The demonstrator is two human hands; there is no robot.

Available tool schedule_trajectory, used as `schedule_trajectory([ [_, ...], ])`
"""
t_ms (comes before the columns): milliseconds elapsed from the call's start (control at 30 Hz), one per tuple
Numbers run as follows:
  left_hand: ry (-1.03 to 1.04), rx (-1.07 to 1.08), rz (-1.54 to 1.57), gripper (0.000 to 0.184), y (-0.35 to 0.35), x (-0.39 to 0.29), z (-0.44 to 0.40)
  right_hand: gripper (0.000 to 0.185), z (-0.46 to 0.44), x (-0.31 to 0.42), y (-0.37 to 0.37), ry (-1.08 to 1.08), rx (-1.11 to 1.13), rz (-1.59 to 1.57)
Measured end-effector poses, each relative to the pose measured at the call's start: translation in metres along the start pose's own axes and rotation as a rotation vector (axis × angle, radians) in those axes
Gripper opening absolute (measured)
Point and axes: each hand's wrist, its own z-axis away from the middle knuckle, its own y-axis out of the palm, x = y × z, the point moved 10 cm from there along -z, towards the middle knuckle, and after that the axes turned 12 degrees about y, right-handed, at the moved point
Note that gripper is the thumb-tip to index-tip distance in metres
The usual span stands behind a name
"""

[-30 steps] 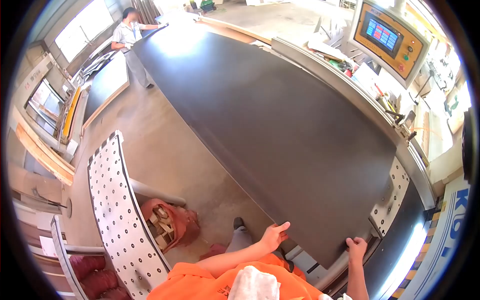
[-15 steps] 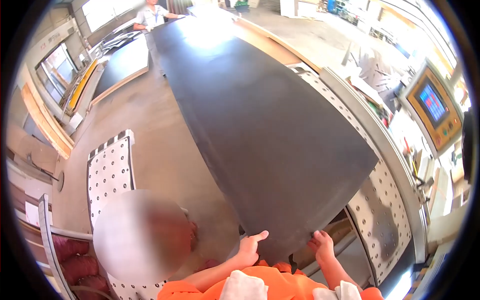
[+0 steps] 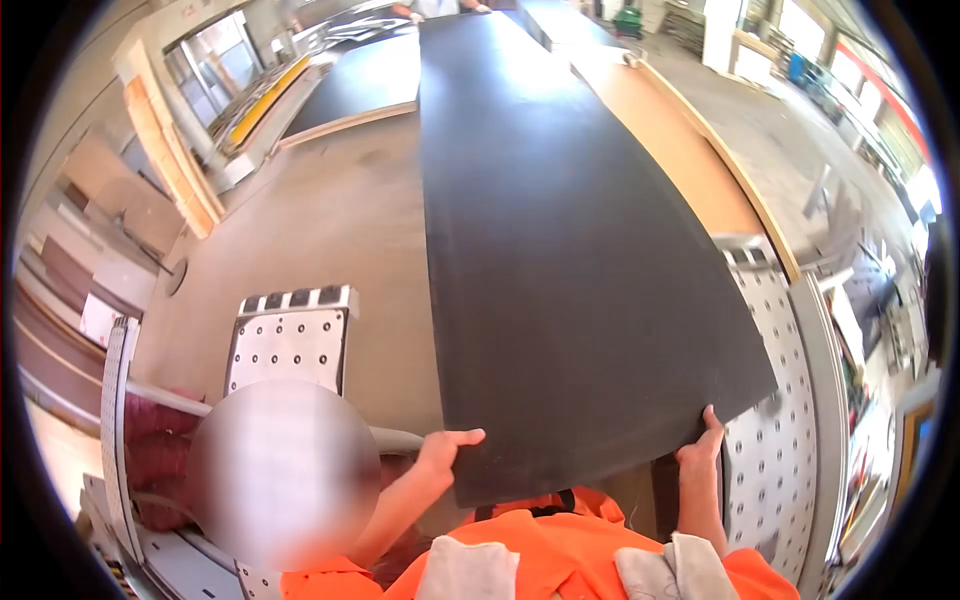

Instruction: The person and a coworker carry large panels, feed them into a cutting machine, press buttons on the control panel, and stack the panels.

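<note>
A long dark grey sheet (image 3: 570,250) stretches from my waist to the far end of the workspace. At its near left corner, my left hand (image 3: 447,455) grips the edge, thumb on top and fingers underneath. Along the near right edge, my right hand (image 3: 703,440) is closed on the sheet, with its thumb over the top and the other fingers mostly hidden below. At the far end, the gloved hands (image 3: 415,16) of another person hold the sheet.
White perforated machine tables stand at left (image 3: 285,345) and right (image 3: 770,470). A wood-coloured board (image 3: 665,140) lies beyond the right one. Another dark sheet (image 3: 365,85) rests at the back left. A blurred round patch (image 3: 285,475) hides the lower left.
The view has turned left, and the sheet now runs more straight ahead. My hands are further apart, the left nearer the corner, the right further along the edge.
</note>
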Motion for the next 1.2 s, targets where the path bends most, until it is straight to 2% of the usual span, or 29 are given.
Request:
schedule_trajectory([
  [67, 0.059, -0.044, -0.007, 0.029, -0.006, -0.061, -0.027, 0.041, -0.01, -0.017, 0.06, 0.034, 0.057, 0.087],
  [133, 0.075, -0.077, -0.013, 0.03, -0.018, -0.115, -0.047, 0.035, -0.036, -0.044, 0.097, 0.139, 0.011, 0.13],
  [300, 0.206, -0.111, -0.105, 0.029, -0.05, -0.284, -0.122, 0.033, -0.1, -0.15, 0.228, 0.376, -0.011, 0.179],
  [367, 0.249, -0.109, -0.144, 0.029, -0.063, -0.351, -0.172, 0.034, -0.122, -0.198, 0.288, 0.47, -0.032, 0.248],
  [467, 0.249, -0.168, -0.193, 0.031, -0.102, -0.429, -0.252, 0.032, -0.198, -0.264, 0.339, 0.613, -0.123, 0.31],
  [533, 0.214, -0.202, -0.145, 0.034, -0.121, -0.472, -0.312, 0.031, -0.237, -0.294, 0.394, 0.559, -0.103, 0.263],
  [567, 0.279, -0.163, -0.181, 0.034, -0.12, -0.505, -0.337, 0.031, -0.255, -0.308, 0.424, 0.54, -0.099, 0.242],
  [633, 0.17, -0.198, -0.218, 0.041, -0.133, -0.549, -0.393, 0.035, -0.284, -0.332, 0.479, 0.562, -0.157, 0.255],
  [767, 0.173, -0.206, -0.227, 0.041, -0.127, -0.648, -0.502, 0.041, -0.335, -0.361, 0.607, 0.561, -0.222, 0.295],
  [833, 0.198, -0.255, -0.239, 0.043, -0.121, -0.694, -0.563, 0.044, -0.388, -0.374, 0.666, 0.586, -0.201, 0.33],
  [867, 0.186, -0.221, -0.212, 0.052, -0.112, -0.714, -0.592, 0.046, -0.418, -0.383, 0.674, 0.602, -0.189, 0.328],
  [967, 0.348, -0.353, -0.328, 0.061, -0.133, -0.785, -0.714, 0.049, -0.506, -0.402, 0.766, 0.65, -0.155, 0.318],
  [1000, 0.354, -0.463, -0.539, 0.068, -0.125, -0.822, -0.728, 0.049, -0.516, -0.406, 0.803, 0.675, -0.189, 0.308],
  [1033, 0.386, -0.475, -0.717, 0.07, -0.113, -0.858, -0.738, 0.049, -0.526, -0.406, 0.84, 0.688, -0.216, 0.302],
  [1067, 0.427, -0.481, -0.885, 0.072, -0.096, -0.891, -0.75, 0.049, -0.552, -0.405, 0.873, 0.586, -0.196, 0.203],
  [1100, 0.477, -0.486, -1.049, 0.075, -0.075, -0.925, -0.762, 0.052, -0.571, -0.407, 0.906, 0.61, -0.152, 0.217],
  [1200, 0.437, -0.669, -1.203, 0.08, -0.032, -0.999, -0.79, 0.058, -0.616, -0.42, 1.024, 0.651, -0.017, 0.185],
])
